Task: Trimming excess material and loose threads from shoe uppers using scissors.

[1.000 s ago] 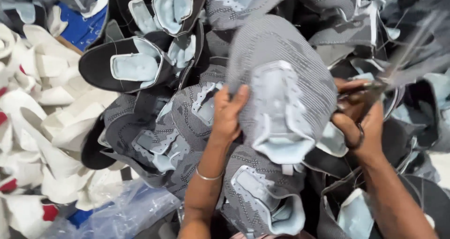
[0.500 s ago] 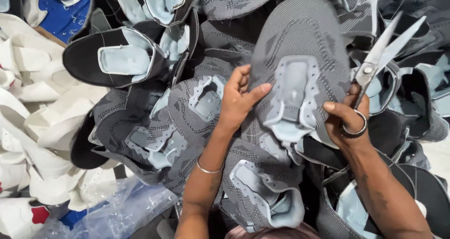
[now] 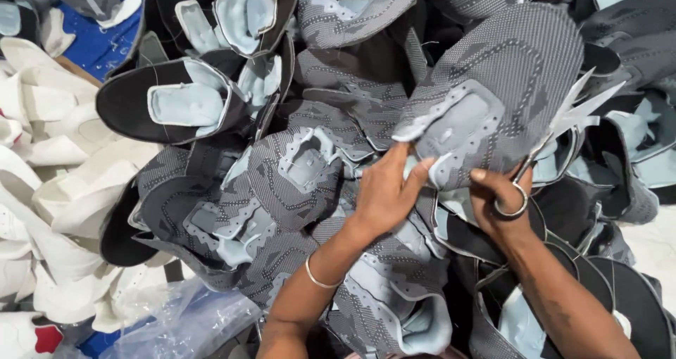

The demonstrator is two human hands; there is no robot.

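the grey knit shoe upper (image 3: 507, 77) lay raised over the heap of uppers (image 3: 296, 190), its long axis running up and right from both hands. the left hand (image 3: 384, 193) pinched its pale blue tongue patch (image 3: 454, 130) at the lower edge; the right hand (image 3: 503, 200), just beside, held scissors (image 3: 556, 137), blades blurred against the fabric. white pieces (image 3: 49, 183) lay left, partly cut off.

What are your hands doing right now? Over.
Left hand grips grey shoe upper. Right hand holds scissors against its edge. Pile of grey uppers crowds underneath.
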